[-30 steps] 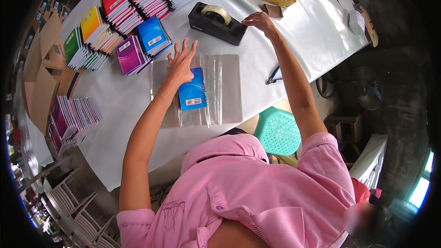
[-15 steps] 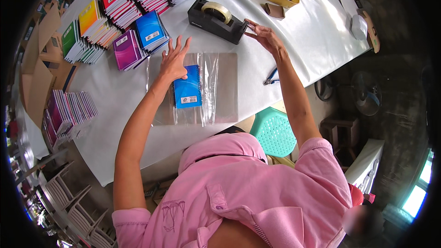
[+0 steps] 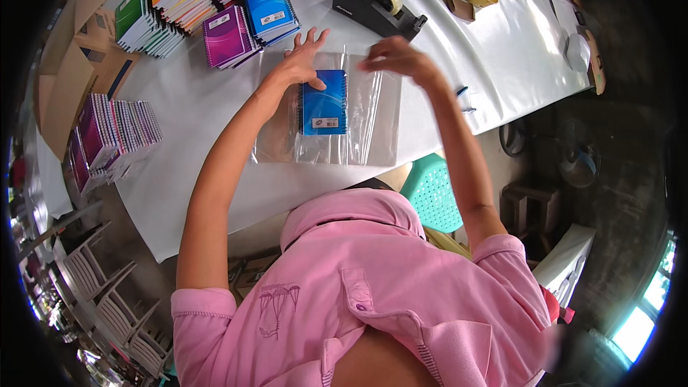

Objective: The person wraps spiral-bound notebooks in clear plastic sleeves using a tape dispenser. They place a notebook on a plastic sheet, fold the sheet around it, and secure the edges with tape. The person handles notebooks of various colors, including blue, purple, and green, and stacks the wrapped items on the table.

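Left hand (image 3: 304,57), fingers spread, pins blue notebook (image 3: 324,102) in clear bag (image 3: 373,118); right hand (image 3: 394,57), fingers pinched, hovers just right.

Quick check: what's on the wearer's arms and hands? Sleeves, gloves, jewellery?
Both forearms are bare. Left hand and right hand wear no gloves; no watch, ring or bracelet shows. The sleeves are short, of a pink polo shirt with a buttoned chest pocket and a small embroidered emblem, ending above the elbows.

Blue notebook (image 3: 324,102) in clear bag (image 3: 373,118); black tape dispenser (image 3: 378,6); purple notebook (image 3: 225,37); white table (image 3: 502,43).
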Demonstrator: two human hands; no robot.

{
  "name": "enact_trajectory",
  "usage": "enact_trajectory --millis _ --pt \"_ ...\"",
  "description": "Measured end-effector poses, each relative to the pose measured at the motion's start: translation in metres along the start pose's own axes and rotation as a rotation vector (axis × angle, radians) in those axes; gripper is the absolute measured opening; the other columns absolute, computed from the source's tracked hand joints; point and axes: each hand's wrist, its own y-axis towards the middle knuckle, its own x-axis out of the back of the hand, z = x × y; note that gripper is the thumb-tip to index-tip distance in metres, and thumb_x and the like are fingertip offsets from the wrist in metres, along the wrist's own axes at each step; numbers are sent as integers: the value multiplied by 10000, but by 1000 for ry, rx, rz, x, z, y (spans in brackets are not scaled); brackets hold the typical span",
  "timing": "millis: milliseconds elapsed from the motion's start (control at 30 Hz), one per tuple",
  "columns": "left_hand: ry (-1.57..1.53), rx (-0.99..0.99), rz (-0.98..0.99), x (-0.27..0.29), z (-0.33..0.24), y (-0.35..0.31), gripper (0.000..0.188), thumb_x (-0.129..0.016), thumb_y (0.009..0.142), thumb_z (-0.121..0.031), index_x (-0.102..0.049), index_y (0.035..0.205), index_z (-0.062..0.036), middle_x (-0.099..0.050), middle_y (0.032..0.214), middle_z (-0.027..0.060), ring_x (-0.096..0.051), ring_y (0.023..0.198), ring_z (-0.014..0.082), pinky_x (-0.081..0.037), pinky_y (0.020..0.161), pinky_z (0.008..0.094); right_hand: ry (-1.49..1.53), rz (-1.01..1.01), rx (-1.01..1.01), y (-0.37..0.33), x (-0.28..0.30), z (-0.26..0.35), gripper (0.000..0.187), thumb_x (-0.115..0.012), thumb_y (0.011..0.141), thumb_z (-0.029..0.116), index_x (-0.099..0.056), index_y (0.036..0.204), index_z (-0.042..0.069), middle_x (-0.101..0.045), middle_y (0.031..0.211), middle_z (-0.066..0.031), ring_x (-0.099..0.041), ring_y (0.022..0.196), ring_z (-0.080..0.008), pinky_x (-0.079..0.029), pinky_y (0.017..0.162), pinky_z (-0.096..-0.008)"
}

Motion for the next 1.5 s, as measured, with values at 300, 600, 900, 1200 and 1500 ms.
enact_trajectory --millis 300,600,900,1200,1500 --pt "-13 -26 9 0 1 2 1361 -895 408 -122 -116 1512 -285 -81 1577 149 -30 1414 488 -187 1070 675 -500 -288 -67 20 -119 28 330 -837 573 304 -710 735 45 -688 753 -161 -674 747 -346 -505 633 -383" --pt "280 -168 66 -7 -27 4 1274 -891 449 -188 -185 1502 -307 -142 1567 141 -47 1423 465 -160 1035 732 -32 -92 -119 18 -107 1 370 -797 657 339 -739 790 -2 -658 640 -113 -588 563 -149 -427 516 -297" --pt "496 -254 213 4 -36 -7 1168 -856 532 -149 -216 1494 -321 -165 1573 5 -60 1449 366 -159 1083 696 167 47 -31 12 -93 3 348 -793 681 327 -717 759 -3 -612 635 -57 -536 592 -124 -390 539 -308" --pt "516 -184 304 7 -42 -8 1126 -827 579 -125 -204 1492 -341 -147 1574 -63 -47 1450 363 -149 1094 691 149 52 -3 19 -97 -10 326 -793 651 285 -704 748 -13 -623 636 -80 -578 615 -165 -424 560 -311" --pt "400 -212 -53 11 -8 -10 1075 -779 635 -494 -190 1507 -272 -190 1569 35 -62 1446 384 -140 1083 678 -540 80 -192 20 -82 15 665 -765 611 650 -696 739 1 -675 689 -140 -684 689 -285 -522 659 -374"
